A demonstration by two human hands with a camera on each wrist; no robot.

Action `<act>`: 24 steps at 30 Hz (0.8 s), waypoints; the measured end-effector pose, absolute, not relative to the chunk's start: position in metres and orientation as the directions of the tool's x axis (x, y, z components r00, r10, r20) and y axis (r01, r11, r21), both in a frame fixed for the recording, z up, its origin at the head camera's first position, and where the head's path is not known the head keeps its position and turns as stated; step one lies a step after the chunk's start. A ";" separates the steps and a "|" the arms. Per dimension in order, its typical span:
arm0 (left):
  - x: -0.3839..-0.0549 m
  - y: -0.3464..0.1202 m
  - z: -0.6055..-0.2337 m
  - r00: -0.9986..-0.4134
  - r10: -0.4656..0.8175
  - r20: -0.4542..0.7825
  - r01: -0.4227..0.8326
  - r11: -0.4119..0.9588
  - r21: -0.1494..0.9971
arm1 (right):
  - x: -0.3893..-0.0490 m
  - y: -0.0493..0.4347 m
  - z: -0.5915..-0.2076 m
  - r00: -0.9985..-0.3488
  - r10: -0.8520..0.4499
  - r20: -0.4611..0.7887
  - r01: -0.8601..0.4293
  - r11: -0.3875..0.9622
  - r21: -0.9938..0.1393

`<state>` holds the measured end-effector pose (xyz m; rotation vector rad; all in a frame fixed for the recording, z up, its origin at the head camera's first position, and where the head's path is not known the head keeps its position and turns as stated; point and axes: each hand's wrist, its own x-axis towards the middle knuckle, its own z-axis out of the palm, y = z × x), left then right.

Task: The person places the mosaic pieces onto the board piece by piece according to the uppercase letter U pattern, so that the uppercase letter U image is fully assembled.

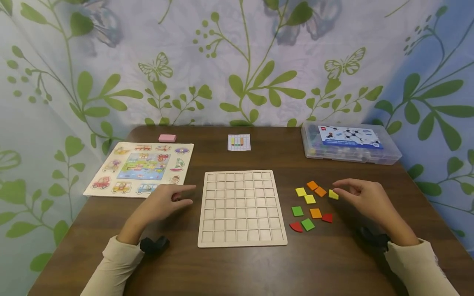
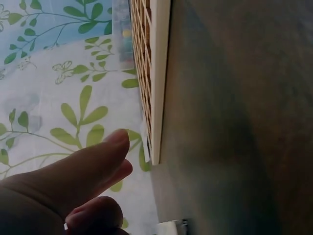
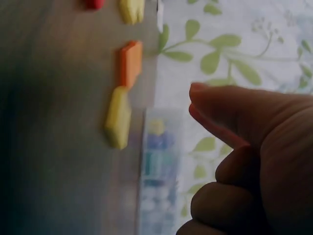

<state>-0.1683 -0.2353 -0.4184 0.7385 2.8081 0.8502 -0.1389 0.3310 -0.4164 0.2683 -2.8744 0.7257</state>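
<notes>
A square wooden grid board (image 1: 242, 209) lies flat in the middle of the table, its cells bare. My left hand (image 1: 165, 202) hovers left of it, index finger and thumb stretched toward its edge and holding nothing. On the other side, my right hand (image 1: 364, 198) is close beside a yellow tile (image 1: 333, 194), thumb and index tips near each other. In the right wrist view that yellow tile (image 3: 118, 117) lies on the table, apart from the fingertips. Several orange tiles (image 1: 316, 213), yellow tiles (image 1: 310, 199), green tiles (image 1: 297, 211) and red quarter-round pieces (image 1: 296, 227) are scattered nearby.
A picture puzzle board (image 1: 187, 154) lies at the left, partly behind my left hand. Farther back are a pink block (image 1: 167, 138) and a small card with a coloured grid pattern (image 1: 238, 142). A clear plastic case (image 1: 348, 154) stands at the back right, before the patterned curtain (image 1: 266, 53).
</notes>
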 end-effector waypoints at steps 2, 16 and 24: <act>-0.168 -0.236 -0.423 -0.878 0.478 0.009 0.403 0.730 0.552 | -0.140 0.335 -0.422 -0.974 -0.126 0.189 -0.201 0.866 -0.457; -0.159 -0.233 -0.437 -0.893 0.447 -0.052 0.366 0.789 0.493 | -0.146 0.351 -0.445 -0.989 -0.129 0.079 -0.151 0.859 -0.490; -0.157 -0.229 -0.437 -0.897 0.440 -0.036 0.375 0.802 0.464 | -0.143 0.352 -0.448 -0.991 -0.115 0.075 -0.136 0.882 -0.450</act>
